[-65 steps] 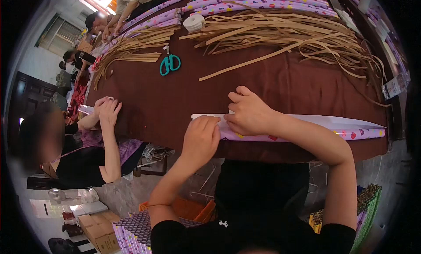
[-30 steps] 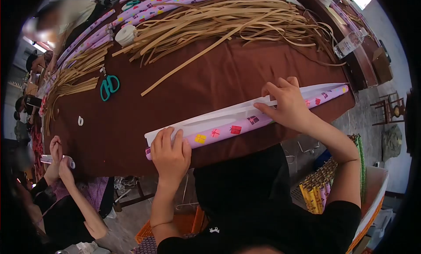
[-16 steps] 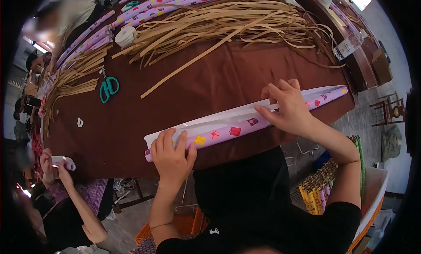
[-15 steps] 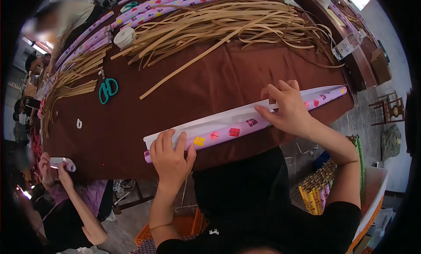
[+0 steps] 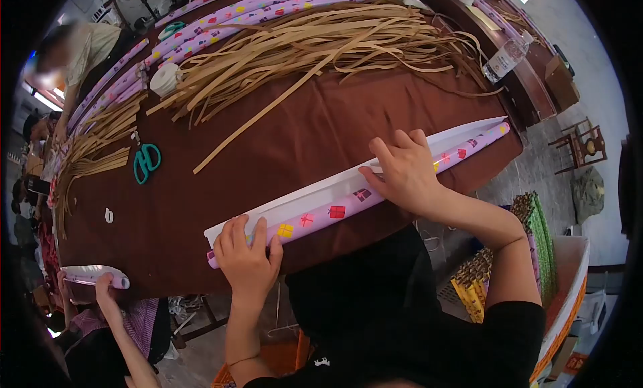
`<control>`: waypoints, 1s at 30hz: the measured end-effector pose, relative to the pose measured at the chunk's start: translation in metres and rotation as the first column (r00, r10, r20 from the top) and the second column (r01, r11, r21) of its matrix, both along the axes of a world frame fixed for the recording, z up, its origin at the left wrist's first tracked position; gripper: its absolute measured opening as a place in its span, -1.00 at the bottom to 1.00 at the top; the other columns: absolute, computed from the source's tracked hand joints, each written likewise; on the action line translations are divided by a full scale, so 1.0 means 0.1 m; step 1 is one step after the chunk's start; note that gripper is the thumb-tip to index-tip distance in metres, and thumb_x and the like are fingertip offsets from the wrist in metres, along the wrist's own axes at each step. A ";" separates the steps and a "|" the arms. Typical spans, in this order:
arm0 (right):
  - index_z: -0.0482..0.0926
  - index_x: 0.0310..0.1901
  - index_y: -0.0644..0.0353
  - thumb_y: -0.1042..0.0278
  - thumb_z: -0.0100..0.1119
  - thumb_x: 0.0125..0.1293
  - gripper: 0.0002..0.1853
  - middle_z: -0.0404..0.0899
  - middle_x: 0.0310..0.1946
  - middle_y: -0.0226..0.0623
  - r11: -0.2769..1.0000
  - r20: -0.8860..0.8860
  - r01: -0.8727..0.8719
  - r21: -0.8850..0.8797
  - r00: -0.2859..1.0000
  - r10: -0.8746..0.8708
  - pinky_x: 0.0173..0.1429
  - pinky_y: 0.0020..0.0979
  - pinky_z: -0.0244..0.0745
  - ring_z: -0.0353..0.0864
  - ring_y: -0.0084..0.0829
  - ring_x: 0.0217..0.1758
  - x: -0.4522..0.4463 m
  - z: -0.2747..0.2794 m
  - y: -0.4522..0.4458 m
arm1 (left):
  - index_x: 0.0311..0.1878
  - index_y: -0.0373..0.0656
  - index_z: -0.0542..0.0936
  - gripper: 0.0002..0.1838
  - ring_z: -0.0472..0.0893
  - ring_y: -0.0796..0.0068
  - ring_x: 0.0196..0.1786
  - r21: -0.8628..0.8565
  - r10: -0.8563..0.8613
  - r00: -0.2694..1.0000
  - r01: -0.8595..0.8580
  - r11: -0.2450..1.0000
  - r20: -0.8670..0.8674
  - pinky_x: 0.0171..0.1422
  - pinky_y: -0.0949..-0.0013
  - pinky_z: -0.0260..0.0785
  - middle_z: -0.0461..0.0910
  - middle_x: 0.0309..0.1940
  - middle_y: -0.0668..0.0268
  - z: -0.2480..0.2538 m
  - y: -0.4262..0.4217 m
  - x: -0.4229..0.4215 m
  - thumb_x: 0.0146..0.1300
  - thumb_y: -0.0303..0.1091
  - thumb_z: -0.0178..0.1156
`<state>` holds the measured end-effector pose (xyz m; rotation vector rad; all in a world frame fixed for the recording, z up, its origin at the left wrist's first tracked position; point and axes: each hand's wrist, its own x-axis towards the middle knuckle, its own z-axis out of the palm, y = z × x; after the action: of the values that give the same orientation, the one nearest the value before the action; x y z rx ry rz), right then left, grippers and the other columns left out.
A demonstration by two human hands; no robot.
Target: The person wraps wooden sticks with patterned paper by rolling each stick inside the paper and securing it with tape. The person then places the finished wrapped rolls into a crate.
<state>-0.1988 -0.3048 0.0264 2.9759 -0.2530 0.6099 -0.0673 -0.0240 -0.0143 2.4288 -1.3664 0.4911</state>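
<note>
A sheet of lilac wrapping paper (image 5: 321,217) with gift-box prints lies partly rolled along the table's near edge, its white inner side facing up along the far edge. My left hand (image 5: 249,257) rests on the left end of the roll, fingers spread over the paper and thumb apart. Farther right, my right hand (image 5: 405,173) is bent over the roll, thumb and fingers closing on the white edge of the paper. The palm hides part of the roll.
The brown-covered table (image 5: 154,234) bears tan strips (image 5: 288,53), teal scissors (image 5: 145,163), a white ribbon roll (image 5: 165,80) and finished lilac rolls (image 5: 254,9). A bottle (image 5: 507,58) stands at the right. A co-worker's hand (image 5: 106,291) holds another paper roll (image 5: 100,276) at left.
The view has shifted, so the table contents appear farther left. My right hand has slid a little leftward along the paper, while my left hand stays at the roll's left end.
</note>
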 end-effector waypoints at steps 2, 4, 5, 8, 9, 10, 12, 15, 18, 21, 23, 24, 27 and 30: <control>0.45 -0.23 0.13 0.15 0.39 0.07 -0.64 0.53 -0.61 -0.42 1.000 -0.003 0.015 -0.014 1.000 -0.015 -0.11 -0.27 0.19 0.42 -0.37 -0.32 0.03 -0.02 0.01 | -0.08 -0.17 0.64 -0.65 0.49 0.04 0.13 0.002 0.000 1.000 0.000 1.000 0.005 0.12 0.04 0.30 0.52 0.01 0.10 0.00 0.00 0.00 0.10 -0.20 0.27; 0.44 -0.24 0.12 0.15 0.39 0.06 -0.64 0.53 -0.62 -0.42 0.999 -0.005 0.029 -0.026 1.000 -0.029 -0.11 -0.27 0.19 0.43 -0.37 -0.32 0.05 -0.03 0.03 | -0.07 -0.17 0.64 -0.65 0.48 0.04 0.13 0.008 -0.001 1.000 0.001 1.000 0.005 0.12 0.04 0.31 0.52 0.01 0.10 0.00 0.00 0.00 0.11 -0.19 0.27; 0.44 -0.27 0.11 0.18 0.37 0.06 -0.67 0.52 -0.64 -0.42 0.998 0.000 0.033 -0.048 0.999 -0.033 -0.11 -0.28 0.20 0.43 -0.38 -0.32 0.06 -0.04 0.04 | -0.07 -0.17 0.64 -0.65 0.48 0.04 0.13 0.007 -0.004 1.000 0.004 1.000 0.006 0.12 0.04 0.31 0.52 0.01 0.10 0.01 0.00 -0.01 0.11 -0.19 0.27; 0.42 -0.30 0.10 0.24 0.31 0.05 -0.73 0.51 -0.67 -0.41 0.996 0.006 0.039 -0.078 0.999 -0.038 -0.12 -0.29 0.20 0.44 -0.38 -0.34 0.09 -0.05 0.05 | -0.01 -0.20 0.63 -0.67 0.46 0.01 0.15 0.016 0.008 0.998 -0.007 1.000 -0.058 0.20 0.00 0.27 0.51 0.06 0.08 0.02 0.00 -0.02 0.19 -0.27 0.23; 0.42 -0.32 0.09 0.28 0.28 0.04 -0.76 0.51 -0.68 -0.40 0.995 0.007 0.040 -0.087 0.999 -0.040 -0.13 -0.29 0.20 0.44 -0.39 -0.35 0.10 -0.05 0.06 | -0.02 -0.20 0.63 -0.68 0.46 0.01 0.15 0.017 0.009 0.998 -0.008 1.000 -0.058 0.19 0.00 0.28 0.51 0.06 0.08 0.02 0.00 -0.02 0.19 -0.27 0.23; 0.42 -0.32 0.09 0.28 0.28 0.04 -0.76 0.51 -0.68 -0.40 0.995 0.007 0.040 -0.087 0.999 -0.040 -0.13 -0.29 0.20 0.44 -0.39 -0.35 0.10 -0.06 0.06 | -0.03 -0.20 0.63 -0.68 0.46 0.00 0.15 0.017 0.011 0.998 -0.010 1.000 -0.058 0.19 0.00 0.28 0.51 0.05 0.07 0.02 0.00 -0.02 0.19 -0.27 0.23; 0.42 -0.33 0.08 0.34 0.23 0.02 -0.80 0.50 -0.69 -0.40 0.994 -0.001 0.033 -0.107 0.999 -0.033 -0.15 -0.30 0.20 0.43 -0.38 -0.37 0.12 -0.06 0.06 | -0.01 -0.20 0.62 -0.67 0.46 0.00 0.15 0.021 0.007 0.998 -0.006 1.000 -0.059 0.20 0.00 0.27 0.51 0.06 0.07 0.02 0.01 -0.02 0.19 -0.27 0.23; 0.41 -0.34 0.08 0.37 0.23 0.01 -0.80 0.49 -0.70 -0.40 0.989 -0.012 0.053 -0.135 0.998 -0.055 -0.17 -0.30 0.20 0.43 -0.38 -0.38 0.14 -0.08 0.07 | 0.01 -0.20 0.60 -0.63 0.47 0.03 0.14 0.004 0.014 0.999 -0.014 1.000 -0.040 0.17 0.01 0.28 0.51 0.04 0.09 -0.04 0.01 0.01 0.17 -0.22 0.24; 0.40 -0.35 0.08 0.37 0.22 0.02 -0.81 0.47 -0.70 -0.40 0.990 0.007 0.053 -0.133 0.999 -0.053 -0.17 -0.32 0.20 0.43 -0.38 -0.38 0.14 -0.09 0.08 | 0.04 -0.20 0.58 -0.57 0.48 0.05 0.13 -0.001 0.029 0.999 -0.029 1.000 -0.023 0.14 0.02 0.30 0.51 0.02 0.11 -0.03 0.01 0.00 0.16 -0.17 0.25; 0.39 -0.36 0.08 0.38 0.23 0.01 -0.80 0.47 -0.70 -0.39 0.991 0.016 0.049 -0.126 0.999 -0.047 -0.17 -0.33 0.20 0.43 -0.39 -0.38 0.14 -0.08 0.09 | 0.09 -0.19 0.57 -0.55 0.48 0.06 0.13 0.029 0.031 0.999 -0.030 0.999 -0.023 0.15 0.02 0.29 0.52 0.03 0.12 0.01 -0.01 0.00 0.17 -0.16 0.24; 0.39 -0.35 0.07 0.38 0.24 0.01 -0.79 0.47 -0.69 -0.39 0.989 0.001 0.052 -0.137 0.999 -0.053 -0.17 -0.34 0.20 0.43 -0.40 -0.37 0.15 -0.09 0.10 | 0.10 -0.18 0.58 -0.54 0.48 0.06 0.13 0.045 0.028 0.999 -0.027 0.999 -0.018 0.16 0.02 0.28 0.52 0.03 0.12 0.02 -0.01 -0.01 0.18 -0.15 0.24; 0.38 -0.35 0.07 0.38 0.24 0.01 -0.79 0.48 -0.69 -0.39 0.987 -0.014 0.057 -0.149 0.998 -0.060 -0.17 -0.35 0.20 0.44 -0.40 -0.37 0.15 -0.09 0.10 | 0.09 -0.16 0.60 -0.55 0.47 0.06 0.13 0.064 0.030 1.000 -0.029 0.998 -0.009 0.17 0.02 0.28 0.52 0.03 0.12 0.02 -0.01 -0.01 0.18 -0.14 0.23; 0.38 -0.33 0.08 0.38 0.24 0.01 -0.78 0.49 -0.68 -0.39 0.985 -0.051 0.055 -0.162 0.997 -0.065 -0.16 -0.36 0.20 0.45 -0.41 -0.36 0.17 -0.09 0.11 | 0.06 -0.13 0.63 -0.57 0.47 0.07 0.13 0.085 0.056 0.998 -0.058 0.995 0.031 0.18 0.01 0.28 0.54 0.01 0.12 0.03 -0.06 -0.03 0.18 -0.12 0.23; 0.38 -0.33 0.09 0.37 0.23 0.03 -0.78 0.51 -0.67 -0.38 0.981 -0.058 0.072 -0.179 0.995 -0.084 -0.15 -0.37 0.20 0.46 -0.41 -0.34 0.18 -0.10 0.13 | 0.01 -0.13 0.65 -0.60 0.48 0.08 0.09 0.060 0.085 0.995 -0.088 0.994 0.052 0.18 0.01 0.29 0.55 -0.03 0.13 0.06 -0.29 -0.18 0.17 -0.12 0.24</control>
<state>-0.1808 -0.2920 0.0166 2.7949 -0.2924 0.4977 -0.0849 -0.0526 -0.0082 2.5508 -1.3190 0.5413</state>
